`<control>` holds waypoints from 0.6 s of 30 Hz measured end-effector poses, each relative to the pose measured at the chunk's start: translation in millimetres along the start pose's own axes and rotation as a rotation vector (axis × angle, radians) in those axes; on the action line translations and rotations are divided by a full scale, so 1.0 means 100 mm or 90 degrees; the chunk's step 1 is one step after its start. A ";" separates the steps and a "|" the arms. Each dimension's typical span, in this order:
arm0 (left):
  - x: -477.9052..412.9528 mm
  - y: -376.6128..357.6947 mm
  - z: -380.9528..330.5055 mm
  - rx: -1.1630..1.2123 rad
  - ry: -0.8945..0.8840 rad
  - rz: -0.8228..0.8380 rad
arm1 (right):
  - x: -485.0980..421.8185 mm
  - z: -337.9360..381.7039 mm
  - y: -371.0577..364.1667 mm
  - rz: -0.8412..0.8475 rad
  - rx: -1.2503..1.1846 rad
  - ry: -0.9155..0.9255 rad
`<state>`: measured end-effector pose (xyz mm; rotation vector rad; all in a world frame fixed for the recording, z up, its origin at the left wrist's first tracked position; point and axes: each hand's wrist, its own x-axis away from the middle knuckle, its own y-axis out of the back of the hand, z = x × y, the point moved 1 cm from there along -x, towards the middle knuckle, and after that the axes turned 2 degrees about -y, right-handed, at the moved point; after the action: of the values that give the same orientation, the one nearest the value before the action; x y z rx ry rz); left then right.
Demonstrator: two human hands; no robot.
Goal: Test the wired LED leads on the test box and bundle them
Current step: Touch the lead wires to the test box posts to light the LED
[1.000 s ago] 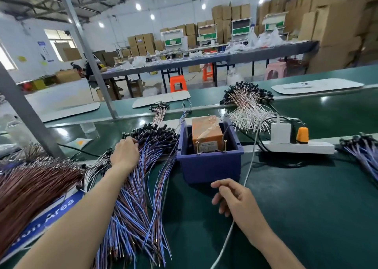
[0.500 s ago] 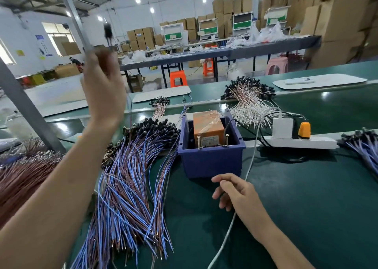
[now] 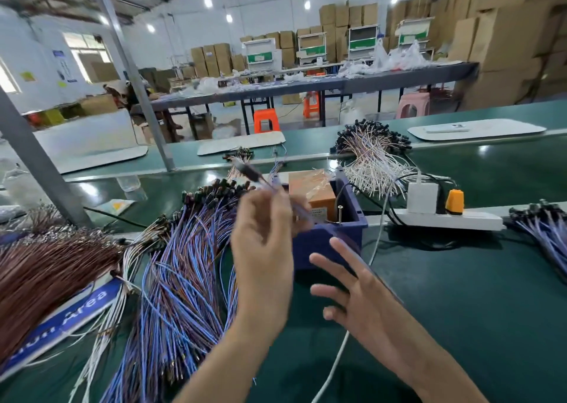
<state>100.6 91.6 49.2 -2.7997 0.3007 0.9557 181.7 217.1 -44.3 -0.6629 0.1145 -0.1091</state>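
One LED lead (image 3: pixel 250 172), blurred | pinched by left hand (image 3: pixel 264 237), fingers curled on its wires, dark head up beyond them | right hand (image 3: pixel 352 289) fingers spread apart, holding nothing | blue test box (image 3: pixel 313 244) just past both hands' fingers | lead pile (image 3: pixel 184 273) left of them

Blurred and hidden
The lead (image 3: pixel 249 172) in the left hand (image 3: pixel 264 240) is smeared by motion; the blue bin's (image 3: pixel 354 218) near corner is hidden behind that hand; brown wires (image 3: pixel 46 267) are cut off at the left edge.
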 end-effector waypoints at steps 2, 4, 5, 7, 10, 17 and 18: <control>0.30 -0.08 0.33 0.097 0.088 0.018 | -0.05 0.03 0.04 -0.132 -0.008 0.029; 0.36 -0.03 0.62 0.078 0.144 0.008 | -0.08 0.05 0.10 -0.226 -0.014 0.077; 0.33 -0.01 0.67 0.053 0.145 0.007 | -0.09 0.06 0.13 -0.255 -0.017 0.103; 0.36 0.06 0.76 0.024 0.115 0.001 | -0.08 0.06 0.13 -0.287 -0.023 0.142; 0.33 0.13 0.80 -0.008 0.098 -0.050 | -0.06 0.06 0.15 -0.275 -0.050 0.172; 0.28 0.32 0.90 -0.132 0.066 -0.033 | 0.05 0.25 0.22 -0.301 -0.022 0.302; 0.29 0.31 0.92 -0.149 0.056 0.009 | 0.07 0.27 0.22 -0.300 -0.014 0.304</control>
<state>62.0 78.1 -43.6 -3.0614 0.2348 0.9286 193.4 250.1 -37.5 -0.6665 0.4182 -0.7216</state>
